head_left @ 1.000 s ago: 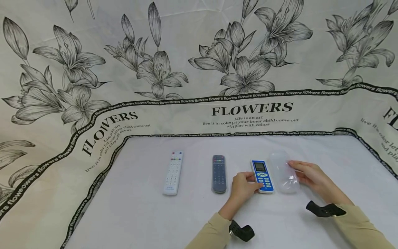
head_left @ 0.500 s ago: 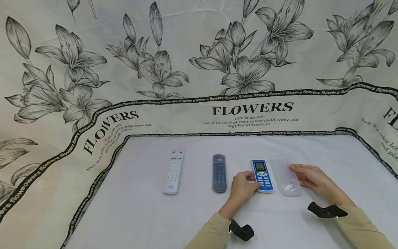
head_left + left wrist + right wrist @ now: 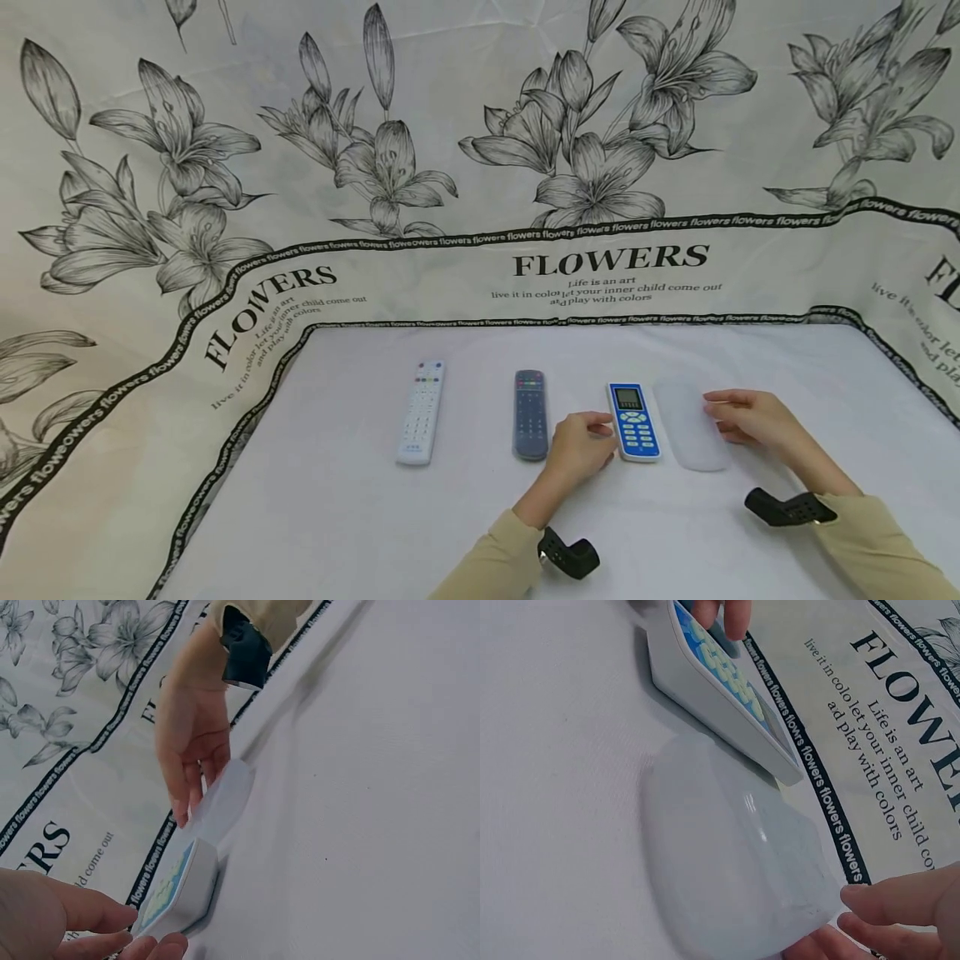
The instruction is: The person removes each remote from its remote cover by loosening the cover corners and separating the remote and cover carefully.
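A blue-faced white remote control (image 3: 636, 423) with a small screen lies on the white cloth. My left hand (image 3: 579, 447) is just left of it, fingers loosely bent and holding nothing. In the left wrist view its fingertips (image 3: 124, 919) are near the remote's side. Right of the remote lies a clear, soft remote cover (image 3: 692, 427), flat on the cloth. My right hand (image 3: 757, 421) has its fingertips at the cover's right edge. In the right wrist view the cover (image 3: 727, 847) bulges slightly, and the fingers (image 3: 885, 900) meet its edge without curling round it.
A dark grey remote (image 3: 531, 417) lies left of the left hand, and a white remote (image 3: 421, 414) farther left. A flower-printed cloth (image 3: 600, 283) with a black border hangs behind the white tabletop (image 3: 322, 517).
My left hand lets go of the blue remote and draws slightly left. The clear cover settles flat beside the remote, and my right hand's fingers loosen at its edge.
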Tool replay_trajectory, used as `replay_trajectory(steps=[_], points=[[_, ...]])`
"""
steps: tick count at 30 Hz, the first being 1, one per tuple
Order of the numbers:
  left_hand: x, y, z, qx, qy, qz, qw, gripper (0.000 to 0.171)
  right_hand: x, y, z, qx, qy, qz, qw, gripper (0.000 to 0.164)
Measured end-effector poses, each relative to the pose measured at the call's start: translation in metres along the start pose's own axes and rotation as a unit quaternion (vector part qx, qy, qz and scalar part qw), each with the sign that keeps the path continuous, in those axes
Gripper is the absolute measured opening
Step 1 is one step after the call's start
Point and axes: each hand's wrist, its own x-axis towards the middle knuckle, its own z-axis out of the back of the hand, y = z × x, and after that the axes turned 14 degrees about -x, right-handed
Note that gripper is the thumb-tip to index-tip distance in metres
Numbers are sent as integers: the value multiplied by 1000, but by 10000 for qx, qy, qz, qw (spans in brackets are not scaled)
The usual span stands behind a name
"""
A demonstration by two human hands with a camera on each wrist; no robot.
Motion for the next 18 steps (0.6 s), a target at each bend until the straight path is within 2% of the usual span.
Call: replay_trajectory(steps=[5, 9, 15, 18], points=[[-4, -3, 11, 18, 252, -198, 9995, 29, -3, 6, 2, -402, -163, 76, 9990, 60], [-9, -7, 27, 36, 394, -419, 9983, 30, -5, 11, 0, -683, -343, 185, 9969, 56], [-13, -5, 54, 8, 274, -836, 9961, 31, -13, 18, -8, -1115, -905, 503, 9884, 50], [-15, -1, 67, -43, 257, -923, 9954, 32, -19, 22, -14, -1154, -1197, 669, 9838, 45]])
